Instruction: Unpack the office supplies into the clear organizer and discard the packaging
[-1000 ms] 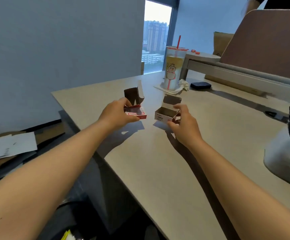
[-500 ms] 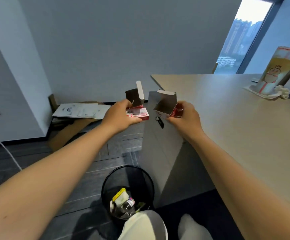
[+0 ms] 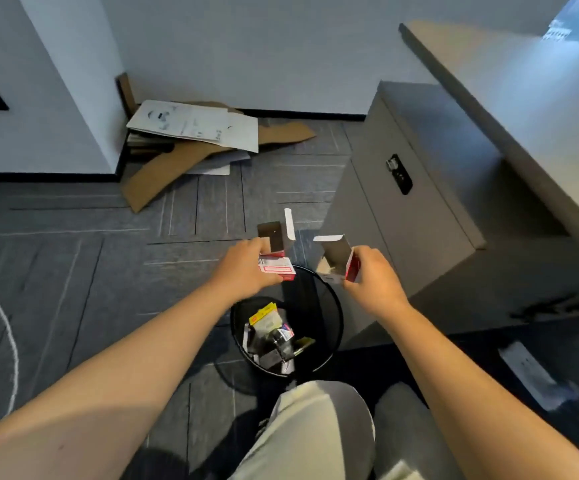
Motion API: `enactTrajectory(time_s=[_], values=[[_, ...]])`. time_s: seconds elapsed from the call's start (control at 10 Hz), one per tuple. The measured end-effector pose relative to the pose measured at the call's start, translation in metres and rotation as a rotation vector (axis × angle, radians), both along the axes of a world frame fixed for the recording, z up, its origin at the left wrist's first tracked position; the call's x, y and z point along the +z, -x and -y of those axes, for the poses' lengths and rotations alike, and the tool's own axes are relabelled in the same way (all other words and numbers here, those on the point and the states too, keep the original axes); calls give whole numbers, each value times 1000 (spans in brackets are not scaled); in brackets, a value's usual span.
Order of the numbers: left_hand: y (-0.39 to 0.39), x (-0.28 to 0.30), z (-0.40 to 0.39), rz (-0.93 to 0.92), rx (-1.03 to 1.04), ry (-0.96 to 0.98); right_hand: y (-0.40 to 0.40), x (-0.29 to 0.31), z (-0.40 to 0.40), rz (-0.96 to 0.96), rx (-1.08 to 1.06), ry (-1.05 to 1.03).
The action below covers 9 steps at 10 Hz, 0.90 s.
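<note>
No text is legible: printing on the red-and-white box [image 3: 277, 269] and the white sheet [image 3: 194, 126] is blurred.

I count two hands in frame: my left hand [image 3: 246, 268] at centre and my right hand [image 3: 373, 277] just to its right. Each one grips a small opened box, so two boxes: a red-and-white box [image 3: 276, 266] in the left and an open-topped box [image 3: 336, 263] in the right. One black wastebasket [image 3: 331, 306] sits below them at lower centre, with several scraps inside, too jumbled for me to count. One grey cabinet [image 3: 419, 202] at right, one desk [image 3: 523, 98] at upper right, one heap of flattened cardboard [image 3: 194, 140] at upper left
</note>
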State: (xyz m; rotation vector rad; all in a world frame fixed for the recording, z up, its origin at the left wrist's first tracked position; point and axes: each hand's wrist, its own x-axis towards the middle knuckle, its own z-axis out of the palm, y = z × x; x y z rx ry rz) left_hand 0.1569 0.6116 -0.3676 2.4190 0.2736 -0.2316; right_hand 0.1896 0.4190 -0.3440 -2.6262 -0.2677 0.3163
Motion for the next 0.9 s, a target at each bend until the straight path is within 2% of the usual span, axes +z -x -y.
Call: enactTrajectory(time_s=[0.2, 0.3, 0.5, 0.7, 0.8, 0.9], values=[[-20, -63, 1, -210, -58, -64, -22, -65, -5, -160, 48, 128], [-27, -80, 5, -260, -115, -102, -27, -86, -9, -199, 116, 186], [-32, -103, 7, -317, -279, -308, -29, -100, -4, -215, 222, 354], [-30, -81, 9, -280, -401, -460, -23, -88, 4, -172, 271, 417], [-30, -41, 12, -192, -469, -545, -20, -59, 1, -110, 275, 379], [7, -8, 24, 69, -621, -693, 16, -27, 17, 71, 275, 250]])
